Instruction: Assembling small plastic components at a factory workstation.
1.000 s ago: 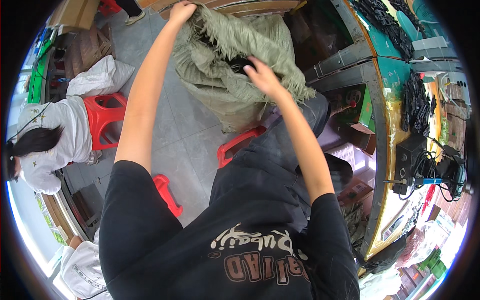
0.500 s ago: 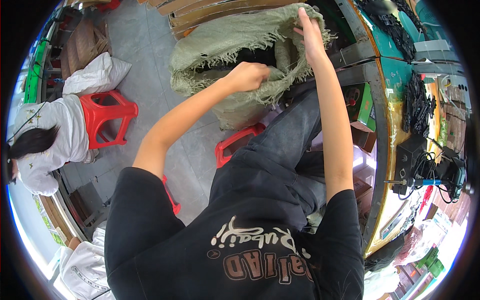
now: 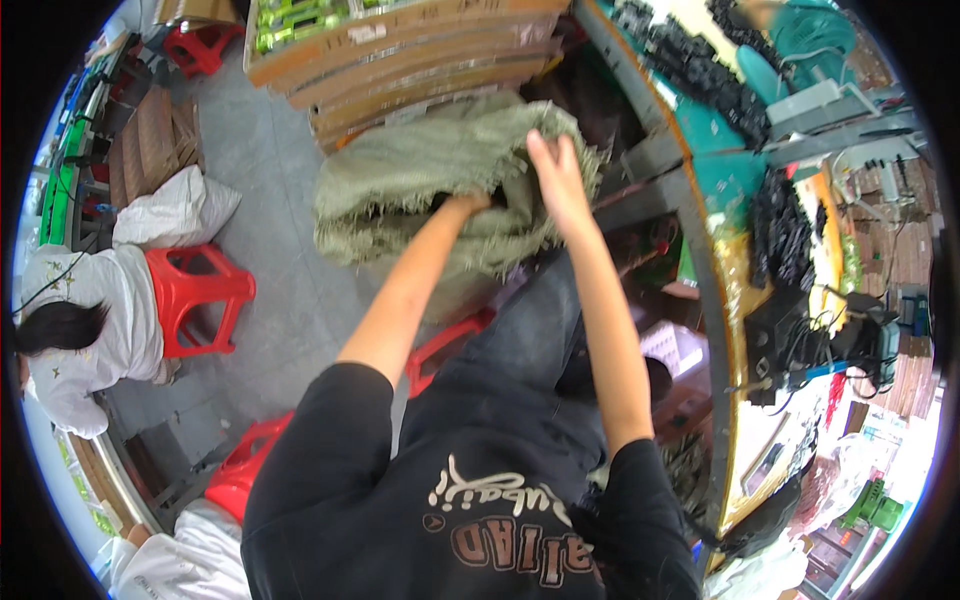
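Observation:
A green woven sack [image 3: 400, 165] with a frayed mouth stands in front of my legs, its rim spread apart. My left hand [image 3: 472, 202] reaches down into its mouth, and the fingers are hidden inside. At the sack's right rim, my right hand [image 3: 560, 185] rests against the cloth with fingers apart, one or two of them bent. Contents of the sack are in shadow and cannot be made out.
Stacked cartons [image 3: 430, 60] with green items on top stand behind the sack. A workbench [image 3: 735, 200] with black parts runs along my right. Left are a red stool [image 3: 205, 300], a white sack [image 3: 180, 210] and a seated person [image 3: 100, 300].
My left hand has gone from the near rim down into the sack's mouth. The right hand stays at the right rim. My view has shifted, bringing more of the stacked cartons into sight.

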Action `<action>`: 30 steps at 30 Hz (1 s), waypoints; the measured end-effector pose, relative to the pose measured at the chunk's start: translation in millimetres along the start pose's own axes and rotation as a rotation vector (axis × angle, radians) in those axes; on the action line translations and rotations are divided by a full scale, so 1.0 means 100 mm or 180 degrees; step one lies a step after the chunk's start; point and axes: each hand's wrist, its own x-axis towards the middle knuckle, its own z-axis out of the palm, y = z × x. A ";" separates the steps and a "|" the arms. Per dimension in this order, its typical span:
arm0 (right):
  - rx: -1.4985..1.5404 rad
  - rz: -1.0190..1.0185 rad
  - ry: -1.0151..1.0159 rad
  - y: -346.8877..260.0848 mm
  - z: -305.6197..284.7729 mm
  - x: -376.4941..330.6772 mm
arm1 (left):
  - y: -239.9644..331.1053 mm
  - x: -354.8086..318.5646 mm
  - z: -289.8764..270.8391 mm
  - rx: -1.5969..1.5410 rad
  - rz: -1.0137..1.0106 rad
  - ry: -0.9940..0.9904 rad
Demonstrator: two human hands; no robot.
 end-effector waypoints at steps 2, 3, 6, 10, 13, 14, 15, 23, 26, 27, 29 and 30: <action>-0.0130 0.0156 0.0278 0.25 -0.17 -0.10 | 0.37 0.08 -0.19 -0.1320 -0.0188 -0.1558; -0.0116 0.0139 0.0236 0.30 -0.22 -0.12 | 0.53 -0.02 -0.17 -0.0123 -0.0146 -0.0991; -0.0184 0.0084 0.0266 0.40 -0.44 -0.14 | 1.07 -0.08 -0.38 0.1183 -0.0110 -0.0663; 0.0092 0.0066 0.0014 0.31 -0.22 -0.09 | 0.52 -0.05 -0.07 0.0891 -0.0235 -0.0370; 0.0119 0.0075 0.0077 0.37 -0.25 -0.04 | 0.37 -0.21 0.33 0.0557 -0.0371 -0.0438; 0.0123 0.0047 0.0021 0.32 -0.24 -0.05 | 0.34 -0.30 0.49 0.0442 -0.0459 -0.0464; 0.0239 0.0132 -0.0059 0.21 -0.20 -0.10 | 0.29 -0.29 0.57 0.0332 -0.0582 -0.0486; 0.0339 0.0149 0.0079 0.29 -0.36 -0.16 | 0.45 -0.23 0.85 0.0143 -0.0677 -0.0644; 0.0344 0.0079 -0.0073 0.19 -0.24 -0.20 | 0.06 -0.25 0.82 -0.0045 -0.0767 -0.0519; 0.0345 0.0059 -0.0089 0.20 -0.24 -0.20 | 0.08 -0.24 0.82 -0.0042 -0.0771 -0.0493; 0.0423 0.0106 0.0027 0.22 -0.31 -0.18 | 0.29 -0.21 0.84 -0.0045 -0.1053 -0.0171; 0.0420 0.0098 0.0040 0.23 -0.31 -0.17 | 0.33 -0.21 0.84 -0.0045 -0.1038 -0.0171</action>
